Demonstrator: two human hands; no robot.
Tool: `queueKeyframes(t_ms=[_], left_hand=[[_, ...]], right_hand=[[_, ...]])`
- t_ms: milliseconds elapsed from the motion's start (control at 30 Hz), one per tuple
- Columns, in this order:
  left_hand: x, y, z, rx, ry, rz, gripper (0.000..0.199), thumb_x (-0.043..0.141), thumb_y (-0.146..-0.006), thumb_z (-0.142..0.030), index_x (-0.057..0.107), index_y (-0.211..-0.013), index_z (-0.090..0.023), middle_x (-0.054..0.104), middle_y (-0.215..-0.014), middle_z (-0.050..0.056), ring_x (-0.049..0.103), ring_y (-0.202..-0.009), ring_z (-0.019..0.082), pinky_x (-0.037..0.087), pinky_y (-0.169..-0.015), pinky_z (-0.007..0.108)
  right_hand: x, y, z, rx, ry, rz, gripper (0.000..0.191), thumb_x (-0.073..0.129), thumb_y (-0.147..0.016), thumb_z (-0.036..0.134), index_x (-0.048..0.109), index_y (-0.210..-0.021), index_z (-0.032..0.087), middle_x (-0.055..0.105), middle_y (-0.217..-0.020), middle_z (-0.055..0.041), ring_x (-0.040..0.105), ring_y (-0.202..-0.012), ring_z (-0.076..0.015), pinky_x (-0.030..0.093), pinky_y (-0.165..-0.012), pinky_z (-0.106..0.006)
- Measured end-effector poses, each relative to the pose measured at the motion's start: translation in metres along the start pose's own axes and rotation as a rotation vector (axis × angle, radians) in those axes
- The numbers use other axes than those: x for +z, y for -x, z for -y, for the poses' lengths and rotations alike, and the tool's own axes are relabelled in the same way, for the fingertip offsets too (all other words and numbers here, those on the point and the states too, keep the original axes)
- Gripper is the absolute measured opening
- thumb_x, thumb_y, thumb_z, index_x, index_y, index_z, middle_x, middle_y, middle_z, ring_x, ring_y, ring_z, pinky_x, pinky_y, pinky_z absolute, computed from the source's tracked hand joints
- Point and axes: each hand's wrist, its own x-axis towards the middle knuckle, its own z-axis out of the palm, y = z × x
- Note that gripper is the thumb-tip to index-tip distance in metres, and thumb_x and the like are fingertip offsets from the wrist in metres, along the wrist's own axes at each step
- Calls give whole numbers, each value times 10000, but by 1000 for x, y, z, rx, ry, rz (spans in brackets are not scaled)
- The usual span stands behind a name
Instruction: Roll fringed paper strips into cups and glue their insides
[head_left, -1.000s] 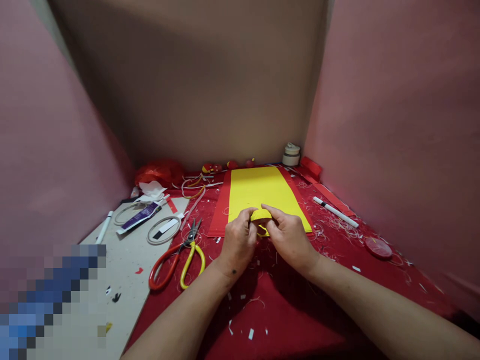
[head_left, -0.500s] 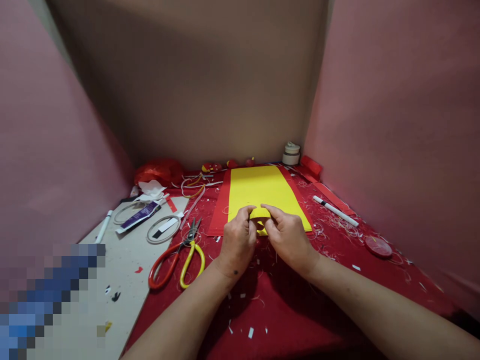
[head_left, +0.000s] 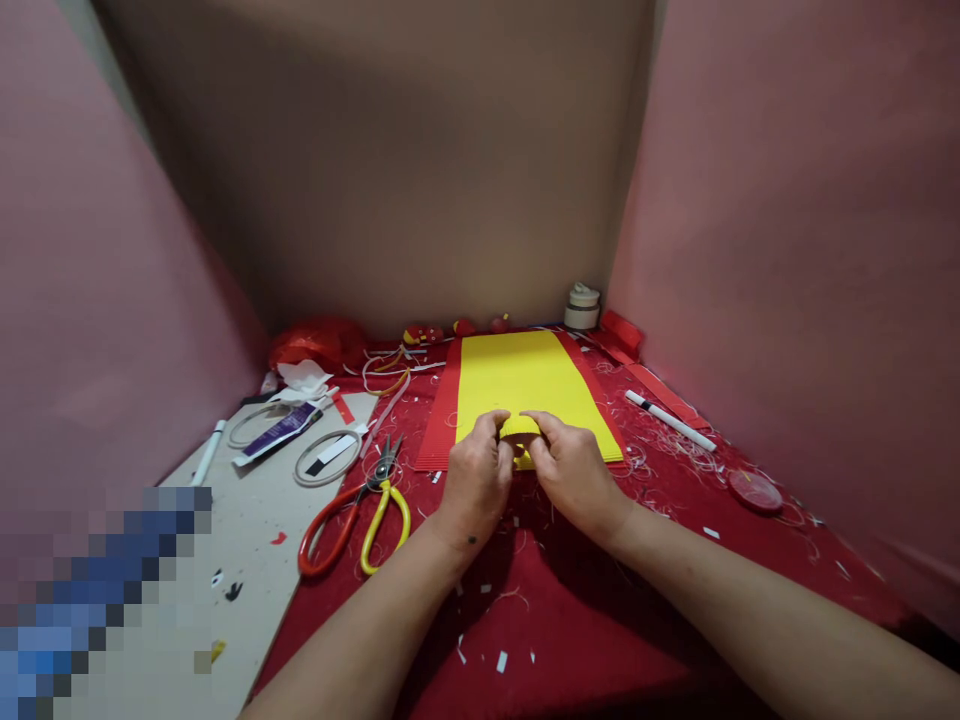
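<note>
Between my two hands is a small yellow strip [head_left: 519, 427], ribbed and bent into an arch, its material not clear. My left hand [head_left: 480, 470] pinches its left end, and my right hand [head_left: 576, 465] grips the right end; fingertips hide part of both ends. Just beyond the hands lies a stack of yellow sheets [head_left: 517, 375] on top of wider red sheets [head_left: 437, 425]. Left of my left hand rest scissors [head_left: 375, 490] with one red and one yellow handle, their blades pointing away.
A grey board [head_left: 255, 560] at left carries a purple tube [head_left: 277, 435], rings and scraps. On the red cloth [head_left: 585, 620] lie thread bits and a white marker [head_left: 670, 421]. A round clear lid [head_left: 755, 491] sits at right, a white jar [head_left: 583, 306] at the back, a red bag [head_left: 319, 345] back left.
The hands stay nearly in place, with the fingers shifting slightly on the yellow strip. Its arch is tilted a little differently. Nothing else has moved.
</note>
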Motion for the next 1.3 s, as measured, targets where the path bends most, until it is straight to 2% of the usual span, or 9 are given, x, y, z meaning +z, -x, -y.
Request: queueKeyframes(t_ms=[67, 233, 367, 500, 667, 833, 1000, 1133, 1300], left_hand=[[-1, 0, 0, 18, -42, -20, 260, 447, -753, -49, 558, -956, -167, 682, -864, 46, 645, -759, 150, 511, -703, 260], [-2, -1, -1, -3, -37, 3, 214, 464, -755, -69, 558, -919, -170, 678, -799, 31, 637, -688, 140, 500, -639, 236], [-1, 0, -1, 21, -131, 17, 268, 447, -735, -46, 552, -961, -142, 683, -833, 71, 650, -740, 179, 507, -676, 281], [-1, 0, -2, -6, -49, 14, 252, 440, -746, -49, 554, -940, -162, 683, -820, 46, 644, -710, 153, 503, -656, 251], [-1, -1, -1, 10, -112, 27, 281, 438, -734, -35, 559, -969, -133, 685, -843, 81, 649, -741, 183, 505, -687, 288], [-1, -2, -2, -66, 18, 42, 265, 448, -732, -37, 570, -939, -149, 685, -843, 60, 646, -747, 163, 502, -685, 260], [0, -2, -5, -78, -57, 39, 274, 455, -722, -40, 574, -945, -145, 679, -827, 70, 637, -746, 182, 492, -701, 291], [0, -2, -5, -114, 90, 58, 236, 457, -733, -49, 573, -906, -160, 674, -833, 51, 630, -740, 154, 491, -688, 259], [-1, -4, -5, -152, -14, 57, 251, 471, -710, -35, 582, -913, -130, 676, -828, 84, 626, -757, 187, 480, -709, 302]], right_hand=[[1, 0, 0, -5, 55, -14, 355, 420, -761, 101, 645, -1035, 109, 713, -891, -133, 667, -753, -223, 501, -695, -318], [1, 0, 1, 35, -77, 14, 326, 424, -772, 108, 652, -1005, 114, 714, -894, -112, 666, -757, -198, 500, -687, -279], [1, 0, 0, -36, 56, -5, 355, 409, -757, 96, 646, -1020, 83, 701, -933, -158, 664, -802, -247, 497, -733, -349], [1, 1, -1, -13, -9, -15, 355, 418, -771, 121, 636, -1052, 117, 714, -903, -116, 667, -750, -206, 507, -699, -300], [1, 0, -1, -46, 92, 5, 366, 396, -765, 105, 642, -1033, 72, 701, -928, -160, 663, -792, -246, 493, -724, -338], [1, -1, 0, 15, 40, 27, 357, 417, -761, 106, 643, -1036, 86, 714, -869, -130, 664, -729, -215, 490, -675, -291], [2, 0, 0, -12, 80, 0, 352, 413, -756, 98, 645, -1020, 82, 704, -912, -149, 661, -783, -234, 481, -715, -312], [1, 0, 1, 48, -1, 8, 324, 427, -759, 103, 651, -994, 108, 715, -850, -112, 661, -718, -198, 484, -662, -268], [3, 0, 0, 5, 79, -2, 348, 428, -745, 95, 642, -1019, 92, 708, -891, -137, 660, -761, -217, 479, -703, -295]])
